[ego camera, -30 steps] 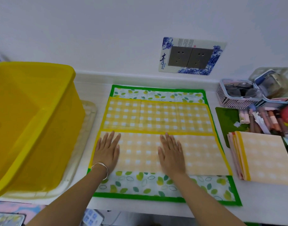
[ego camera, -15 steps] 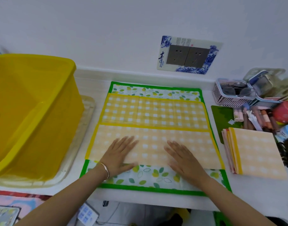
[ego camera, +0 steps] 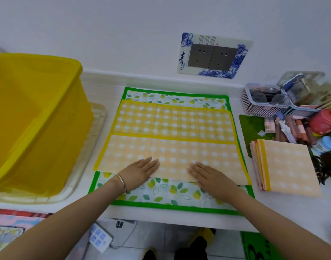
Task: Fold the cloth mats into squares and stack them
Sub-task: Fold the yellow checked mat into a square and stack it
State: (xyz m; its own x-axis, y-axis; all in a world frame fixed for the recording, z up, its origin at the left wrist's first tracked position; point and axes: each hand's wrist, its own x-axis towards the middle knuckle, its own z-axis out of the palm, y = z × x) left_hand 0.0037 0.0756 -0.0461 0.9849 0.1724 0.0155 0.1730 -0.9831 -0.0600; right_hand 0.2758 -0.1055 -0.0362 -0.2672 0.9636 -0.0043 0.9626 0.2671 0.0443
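Left grip (ego camera: pixel 140 172) and right grip (ego camera: pixel 209 175) lie flat on the folded yellow checked mat (ego camera: pixel 179 149), atop a leaf-print mat (ego camera: pixel 170 194)

White table (ego camera: pixel 112 91) carries a leaf-print mat (ego camera: pixel 170 194), folded stack (ego camera: pixel 288 166), clear tray (ego camera: pixel 74 186) and basket (ego camera: pixel 262 108).
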